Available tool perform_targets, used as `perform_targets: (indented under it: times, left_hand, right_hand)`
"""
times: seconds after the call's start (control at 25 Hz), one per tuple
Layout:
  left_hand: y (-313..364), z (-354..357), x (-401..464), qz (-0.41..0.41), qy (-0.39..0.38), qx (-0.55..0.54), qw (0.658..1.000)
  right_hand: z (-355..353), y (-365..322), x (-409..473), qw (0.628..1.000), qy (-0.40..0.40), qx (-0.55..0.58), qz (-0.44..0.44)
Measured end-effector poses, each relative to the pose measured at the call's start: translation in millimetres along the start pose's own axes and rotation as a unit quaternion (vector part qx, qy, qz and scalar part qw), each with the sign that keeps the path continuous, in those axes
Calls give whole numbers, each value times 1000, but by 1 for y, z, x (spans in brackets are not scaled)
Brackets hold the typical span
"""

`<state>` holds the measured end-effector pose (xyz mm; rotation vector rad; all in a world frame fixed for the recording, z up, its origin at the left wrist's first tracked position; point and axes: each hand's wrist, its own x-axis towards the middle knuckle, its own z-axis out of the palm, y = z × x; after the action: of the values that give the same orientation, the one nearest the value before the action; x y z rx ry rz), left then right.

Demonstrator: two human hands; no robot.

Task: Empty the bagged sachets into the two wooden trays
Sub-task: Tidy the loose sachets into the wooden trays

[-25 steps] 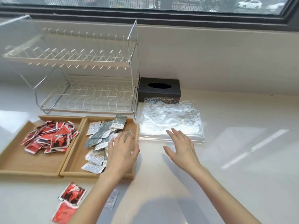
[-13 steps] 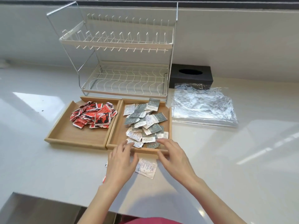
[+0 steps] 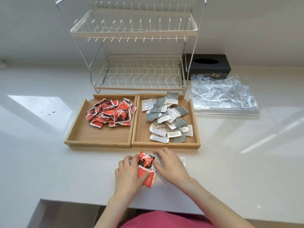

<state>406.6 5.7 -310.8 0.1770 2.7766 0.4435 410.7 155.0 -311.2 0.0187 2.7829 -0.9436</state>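
Two wooden trays stand side by side on the white counter. The left tray (image 3: 98,142) holds a pile of red sachets (image 3: 110,114); the right tray (image 3: 164,144) holds grey and white sachets (image 3: 167,119). In front of the trays, two loose red sachets (image 3: 146,162) lie on the counter between my hands. My left hand (image 3: 128,176) grips them, with its thumb across the lower one and its fingers at the upper one's left edge. My right hand (image 3: 171,165) rests on the counter with fingers spread and its thumb at the sachets' right edge. It partly covers a white sachet (image 3: 183,160).
Empty clear plastic bags (image 3: 223,96) lie flat to the right of the trays. A two-tier wire dish rack (image 3: 139,71) stands behind the trays, with a black tissue box (image 3: 207,63) at its right. The counter's front edge runs just below my wrists.
The view has tilted down and nearer. Both hands came back from the right tray to the counter in front of it, and my left hand has gathered the two loose red sachets.
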Motion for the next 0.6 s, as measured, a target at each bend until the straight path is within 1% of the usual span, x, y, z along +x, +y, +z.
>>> perform_targets:
  times: [0.16, 0.24, 0.36, 0.48, 0.6]
  left_hand:
    - [-10, -1, 5, 3, -12, 9, 1000]
    - [-13, -4, 10, 5, -26, -1, 1000]
    - [-16, -8, 15, 13, -52, -21, 998]
    - [-20, -13, 22, 10, -74, -51, 996]
    - [-25, -16, 28, 9, -107, -88, 990]
  right_hand:
    - [15, -21, 15, 996, -23, -71, 40]
    - [18, -27, 20, 994, -34, -86, 63]
    - [18, -31, 24, 991, -45, -80, 97]
    - [19, -30, 26, 990, -64, -64, 109]
    - [22, -27, 23, 992, -53, -21, 109]
